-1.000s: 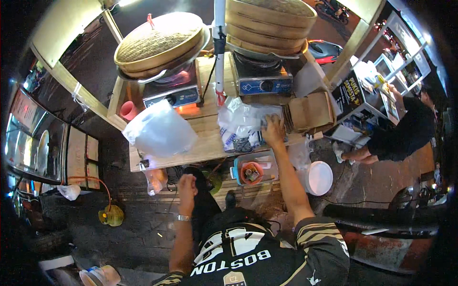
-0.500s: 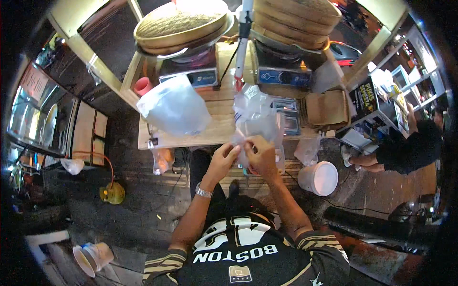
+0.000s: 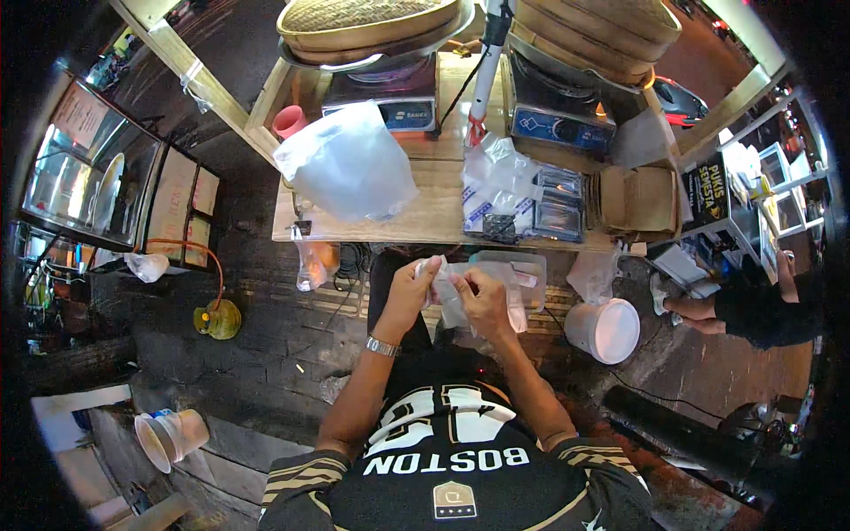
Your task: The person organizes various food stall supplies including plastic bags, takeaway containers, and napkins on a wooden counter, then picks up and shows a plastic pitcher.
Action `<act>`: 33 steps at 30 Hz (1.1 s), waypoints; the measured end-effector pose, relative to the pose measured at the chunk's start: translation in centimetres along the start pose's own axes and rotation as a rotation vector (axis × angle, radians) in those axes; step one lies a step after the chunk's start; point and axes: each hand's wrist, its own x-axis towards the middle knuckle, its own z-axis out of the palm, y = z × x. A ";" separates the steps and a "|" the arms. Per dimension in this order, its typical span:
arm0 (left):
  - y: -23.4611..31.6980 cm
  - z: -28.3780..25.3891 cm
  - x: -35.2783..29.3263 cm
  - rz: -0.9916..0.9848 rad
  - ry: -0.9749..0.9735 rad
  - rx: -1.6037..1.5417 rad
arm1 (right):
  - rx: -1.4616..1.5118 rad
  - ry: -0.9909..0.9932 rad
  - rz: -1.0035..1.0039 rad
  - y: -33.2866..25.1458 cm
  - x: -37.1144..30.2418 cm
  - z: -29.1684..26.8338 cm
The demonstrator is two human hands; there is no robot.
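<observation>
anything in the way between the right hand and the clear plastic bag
Nothing visible: the right hand is already on the clear plastic bag, pinching it directly. The left hand grips the bag too, beside the right one, not between it and the plastic.

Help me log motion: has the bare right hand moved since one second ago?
Yes: the bare right hand, earlier over the pale, flat wooden tabletop, is now farther left and pulled back past its front edge.

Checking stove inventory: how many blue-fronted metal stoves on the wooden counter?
2: one blue-fronted metal stove left of the slim white pole, a second stove right of it.
</observation>
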 end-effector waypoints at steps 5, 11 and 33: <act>-0.9 0.6 -0.2 0.059 -0.020 -0.383 | -0.005 0.060 -0.062 1.8 0.8 0.4; -2.4 -0.7 -0.4 0.075 -0.081 -0.759 | -0.023 0.088 -0.046 3.7 1.8 0.7; 6.0 -2.3 -6.4 0.086 -0.017 -0.420 | -0.341 -0.276 -0.760 -3.4 2.5 -1.3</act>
